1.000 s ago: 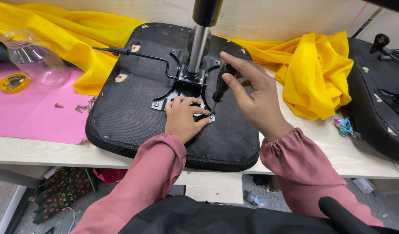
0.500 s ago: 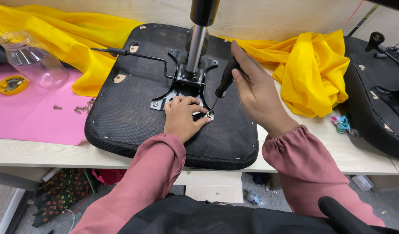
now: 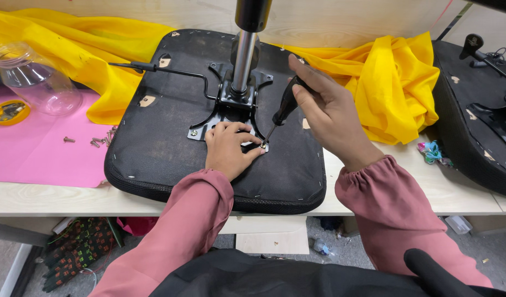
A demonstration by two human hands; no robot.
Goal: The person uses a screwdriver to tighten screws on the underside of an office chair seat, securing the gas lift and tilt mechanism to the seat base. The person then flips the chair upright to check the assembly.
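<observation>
R hand [image 3: 330, 113] shifted, screwdriver [image 3: 286, 104] on screw [image 3: 262, 144]

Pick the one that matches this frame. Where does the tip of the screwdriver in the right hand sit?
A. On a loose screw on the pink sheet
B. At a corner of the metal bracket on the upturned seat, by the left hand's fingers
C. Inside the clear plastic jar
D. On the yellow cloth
B: the right hand angles the screwdriver down to the metal bracket corner, where the left hand rests on the seat.
</observation>
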